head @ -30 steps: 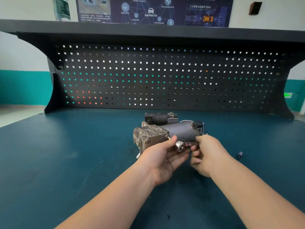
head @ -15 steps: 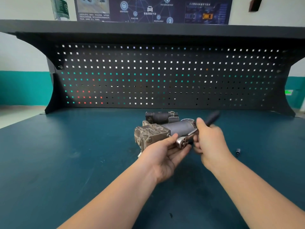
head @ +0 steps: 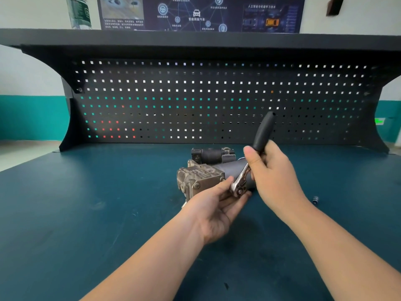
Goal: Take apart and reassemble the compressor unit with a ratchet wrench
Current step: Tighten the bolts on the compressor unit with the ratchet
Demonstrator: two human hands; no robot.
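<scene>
Swung upright now, the ratchet wrench (head: 256,153) is gripped by the right hand (head: 273,174) (left hand (head: 217,205) cradles its head, fingers straight) beside the compressor unit (head: 208,174).

**Wrench set on the compressor**

The right hand (head: 275,177) grips the ratchet wrench (head: 251,157), its black handle tilted up and away. The left hand (head: 217,209) cradles the wrench head against the compressor (head: 204,177) on the green bench (head: 86,213). A small socket (head: 315,200) lies to the right.
</scene>
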